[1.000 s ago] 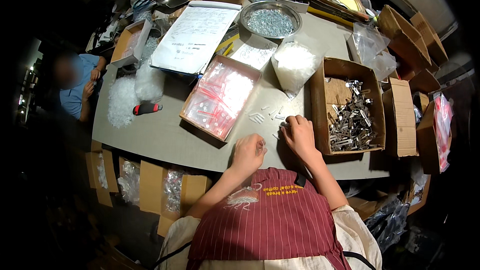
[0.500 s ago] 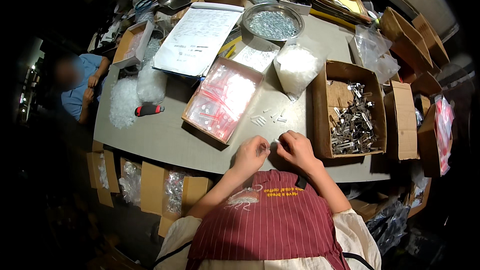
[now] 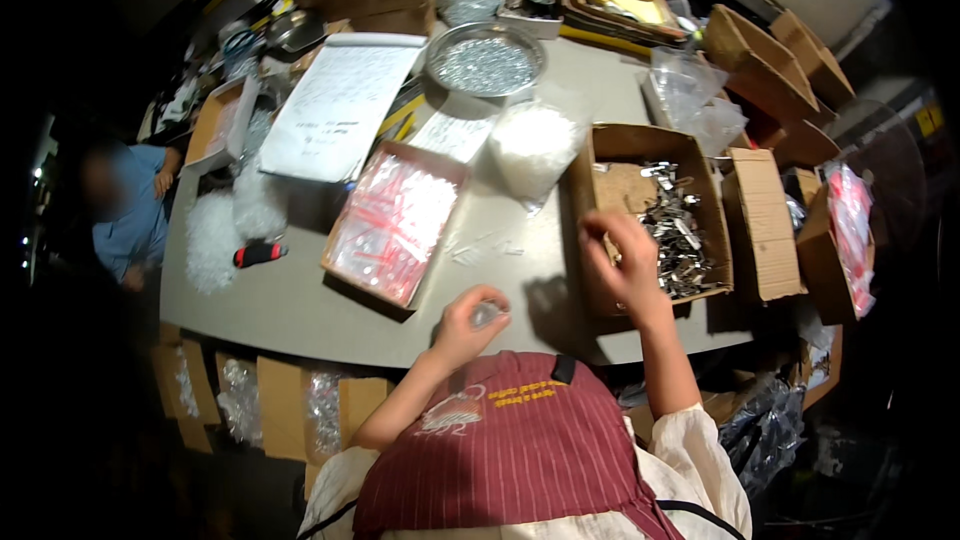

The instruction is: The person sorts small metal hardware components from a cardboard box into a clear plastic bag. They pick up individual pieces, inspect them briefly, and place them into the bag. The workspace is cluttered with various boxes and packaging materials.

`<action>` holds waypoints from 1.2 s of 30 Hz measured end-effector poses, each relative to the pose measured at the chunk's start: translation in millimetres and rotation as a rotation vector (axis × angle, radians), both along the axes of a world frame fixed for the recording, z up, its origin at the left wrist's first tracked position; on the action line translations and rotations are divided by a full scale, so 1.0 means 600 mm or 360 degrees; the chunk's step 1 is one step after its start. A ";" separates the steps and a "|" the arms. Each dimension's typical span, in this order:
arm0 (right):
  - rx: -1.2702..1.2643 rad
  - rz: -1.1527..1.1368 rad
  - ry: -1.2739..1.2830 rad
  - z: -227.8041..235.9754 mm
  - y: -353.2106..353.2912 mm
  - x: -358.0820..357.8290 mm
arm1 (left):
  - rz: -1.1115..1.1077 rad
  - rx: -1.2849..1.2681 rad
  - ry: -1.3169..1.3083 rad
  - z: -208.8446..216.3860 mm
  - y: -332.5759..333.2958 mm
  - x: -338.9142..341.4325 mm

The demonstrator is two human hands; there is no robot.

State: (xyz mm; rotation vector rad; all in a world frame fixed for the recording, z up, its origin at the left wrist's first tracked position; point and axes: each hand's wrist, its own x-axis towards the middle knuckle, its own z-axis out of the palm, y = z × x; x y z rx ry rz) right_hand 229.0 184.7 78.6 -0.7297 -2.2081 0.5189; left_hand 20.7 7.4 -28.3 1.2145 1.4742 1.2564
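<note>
My left hand [image 3: 465, 328] is curled at the table's near edge, closed round a small clear plastic bag [image 3: 486, 315]. My right hand [image 3: 630, 265] is raised over the left wall of a cardboard box [image 3: 590, 180], somewhat blurred, its fingers bent with a gap between them and nothing seen in it. Inside that box lie many loose metal clips [image 3: 680, 240]. Ahead of my left hand, several small white tubes [image 3: 485, 250] are scattered on the table. A shallow carton [image 3: 342, 285] of clear bags with red edges stands to their left.
A bag of white pieces [image 3: 535, 150] and a metal bowl of small silver parts [image 3: 487, 65] stand farther back. Papers [image 3: 335, 105] and a red-black cutter [image 3: 260, 254] lie left. Open cartons [image 3: 765, 230] line the right side. A person in blue [image 3: 135, 200] is at far left.
My right hand has left the spot beside my left hand and moved right and forward over the clip box. My left hand stays near the table edge. The whole view has shifted.
</note>
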 end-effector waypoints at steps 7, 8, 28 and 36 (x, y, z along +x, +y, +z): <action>-0.0468 -0.0659 -0.0572 -0.117 0.296 0.094 | 0.0107 0.0025 0.0048 -0.010 0.005 0.004; -0.0468 -0.0635 -0.0690 -0.126 0.311 0.086 | 0.0109 0.0014 0.0048 -0.010 0.002 0.005; -0.0017 -0.0565 -0.0671 -0.123 0.285 0.061 | 0.0180 -0.0090 0.0118 -0.023 -0.004 0.014; -0.0449 -0.0541 -0.0569 -0.084 0.266 0.030 | 0.0235 -0.0104 0.0054 -0.021 -0.013 0.009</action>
